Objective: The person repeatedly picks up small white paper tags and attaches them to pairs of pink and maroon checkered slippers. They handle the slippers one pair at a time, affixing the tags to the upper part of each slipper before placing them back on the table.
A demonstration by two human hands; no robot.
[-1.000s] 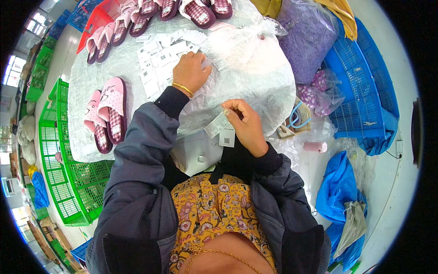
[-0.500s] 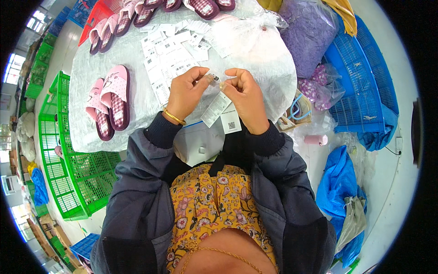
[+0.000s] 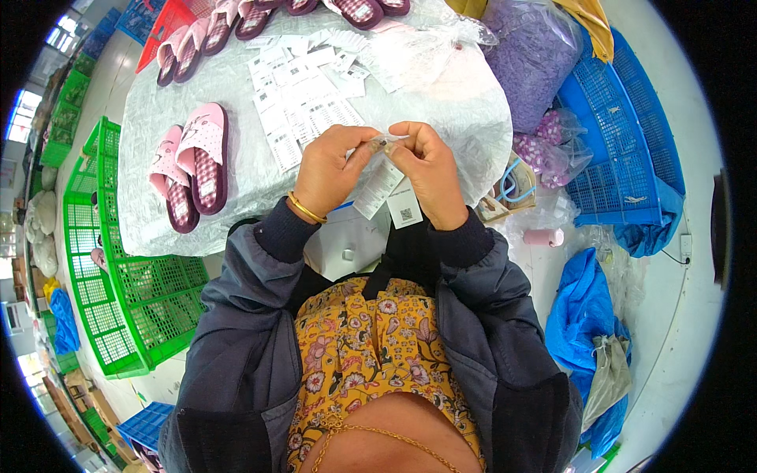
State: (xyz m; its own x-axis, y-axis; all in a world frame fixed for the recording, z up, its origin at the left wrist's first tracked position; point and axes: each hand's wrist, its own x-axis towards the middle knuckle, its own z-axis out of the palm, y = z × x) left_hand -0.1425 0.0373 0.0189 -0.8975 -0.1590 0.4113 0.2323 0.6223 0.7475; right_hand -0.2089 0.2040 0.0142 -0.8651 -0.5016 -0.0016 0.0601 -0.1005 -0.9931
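Over the near edge of the table, my left hand point(image 3: 333, 163) and my right hand point(image 3: 426, 169) meet almost fingertip to fingertip, both closed in a pinch. Between them is a small clear plastic piece with a dark spot, partly covered by my fingers; my left fingertips grip it. Two white paper hang tags dangle beneath my right fingers: a printed tag point(image 3: 378, 188) and a tag with a square code point(image 3: 405, 206). How they are fastened is hidden by my fingers. To the left lies a pair of pink slippers point(image 3: 202, 154) with plum checked insoles.
Loose printed tags point(image 3: 303, 106) spread over the plastic-covered table point(image 3: 244, 189). More pink slippers point(image 3: 236, 24) line its far edge. Green crates point(image 3: 130, 276) stand left; a blue crate point(image 3: 615, 150) and a bag of purple fluffy material point(image 3: 532, 63) are right. A pink roll point(image 3: 544, 236) lies lower right.
My hands have come closer together, the left moving right, so the gap between my fingertips has narrowed. The hang tags have shifted slightly right and still dangle below.
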